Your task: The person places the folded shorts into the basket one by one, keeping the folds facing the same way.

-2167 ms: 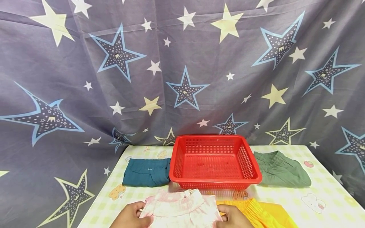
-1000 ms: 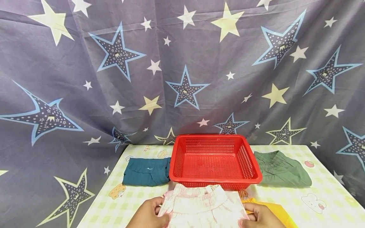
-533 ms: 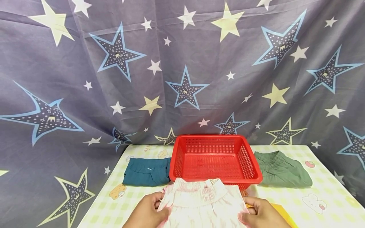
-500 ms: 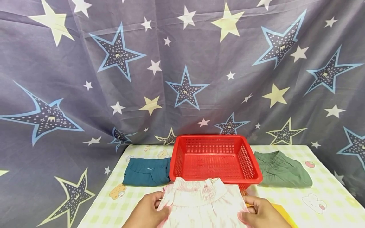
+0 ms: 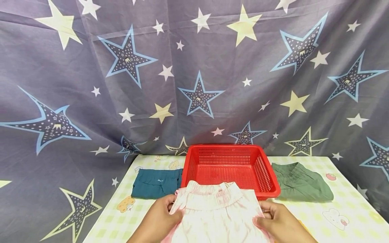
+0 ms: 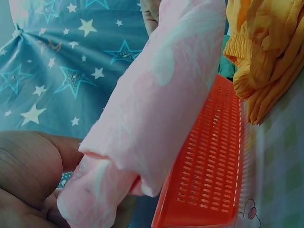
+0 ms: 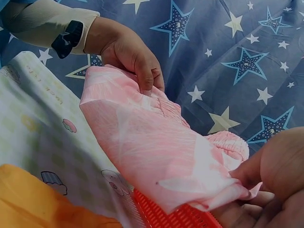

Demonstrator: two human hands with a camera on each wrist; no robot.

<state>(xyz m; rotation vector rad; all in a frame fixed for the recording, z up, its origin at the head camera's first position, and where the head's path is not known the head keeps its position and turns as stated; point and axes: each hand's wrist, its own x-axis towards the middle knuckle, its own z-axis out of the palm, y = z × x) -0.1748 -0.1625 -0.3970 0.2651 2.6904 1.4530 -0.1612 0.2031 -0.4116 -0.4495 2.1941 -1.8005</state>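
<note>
A folded pink-and-white garment with a gathered elastic waistband (image 5: 217, 216) is held up above the table in the head view, its waistband overlapping the near rim of a red perforated basket (image 5: 270, 194). My left hand (image 5: 161, 216) pinches its left edge between thumb and fingers; my right hand (image 5: 281, 221) pinches the right edge. In the left wrist view the garment (image 6: 147, 109) hangs in a thick fold, with the basket wall (image 6: 209, 161) behind it. The right wrist view shows both the left hand (image 7: 128, 57) and right hand (image 7: 280, 175) gripping it.
A folded teal garment (image 5: 156, 184) lies left of the basket, and a folded green garment (image 5: 302, 182) lies right of it. A yellow-orange elastic-waisted garment (image 6: 266, 52) is mostly covered in the head view. Behind the checked tablecloth (image 5: 104, 222) hangs a star-patterned curtain (image 5: 194, 128).
Both hands have moved the pink garment rightward, then up and forward, so that its waistband now covers part of the basket's front. The yellow garment has become almost hidden behind it.
</note>
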